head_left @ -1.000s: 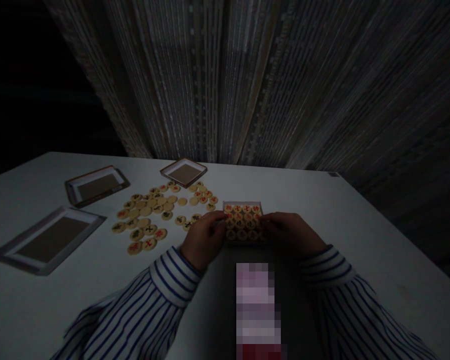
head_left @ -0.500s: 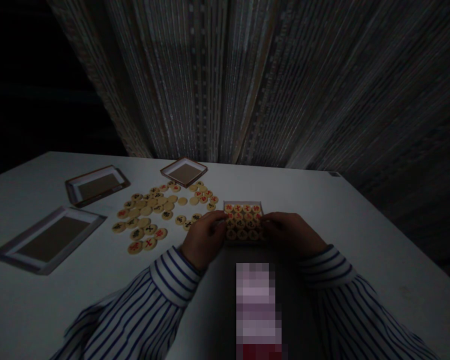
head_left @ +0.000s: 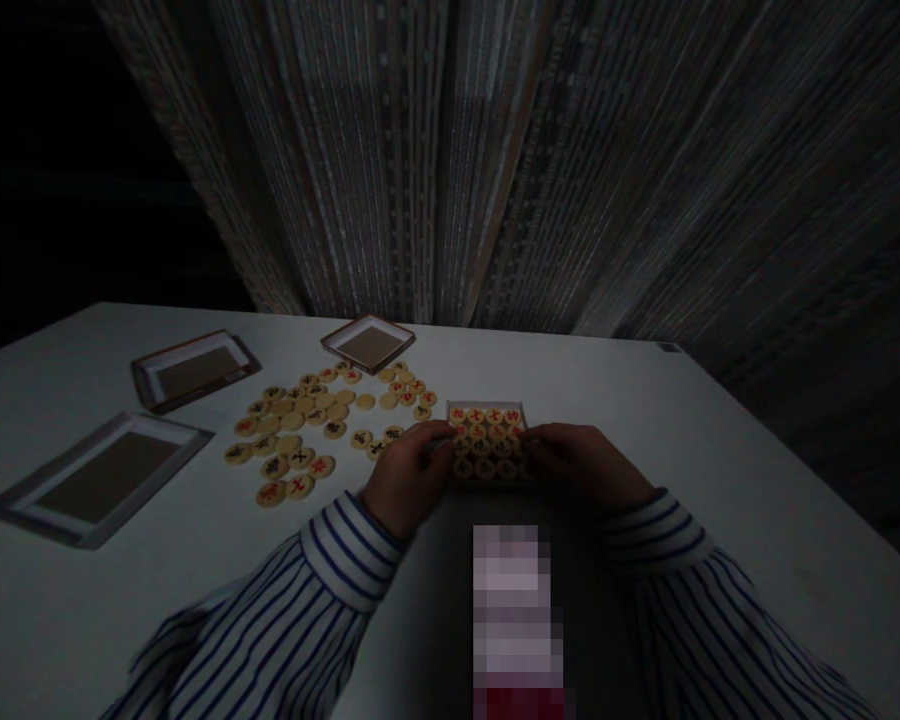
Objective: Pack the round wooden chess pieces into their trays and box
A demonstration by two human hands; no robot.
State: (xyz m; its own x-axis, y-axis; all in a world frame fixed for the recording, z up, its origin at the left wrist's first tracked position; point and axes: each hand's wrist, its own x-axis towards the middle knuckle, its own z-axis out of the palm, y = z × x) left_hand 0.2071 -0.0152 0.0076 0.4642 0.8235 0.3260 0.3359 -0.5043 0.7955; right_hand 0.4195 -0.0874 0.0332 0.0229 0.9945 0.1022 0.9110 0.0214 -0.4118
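Observation:
A small open box [head_left: 486,405] stands in front of me with several round Chinese chess pieces [head_left: 480,447] in rows inside, marked in red and black. My left hand [head_left: 409,475] is closed on the box's left side, thumb and fingers at its wall. On the opposite side, my right hand [head_left: 589,465] grips the right wall with its fingertips. Both hands hide parts of the box's sides, and its near edge is in shadow. Many loose Chinese chess pieces [head_left: 300,420] lie spread to the left of my left hand, some face up, others showing plain backs.
Two shallow trays, a nearer tray [head_left: 26,530] and a farther tray [head_left: 144,390], lie on the left of the white table [head_left: 645,400]. A third tray [head_left: 331,352] sits behind the loose pieces. A striped curtain [head_left: 420,200] hangs beyond the table's back edge.

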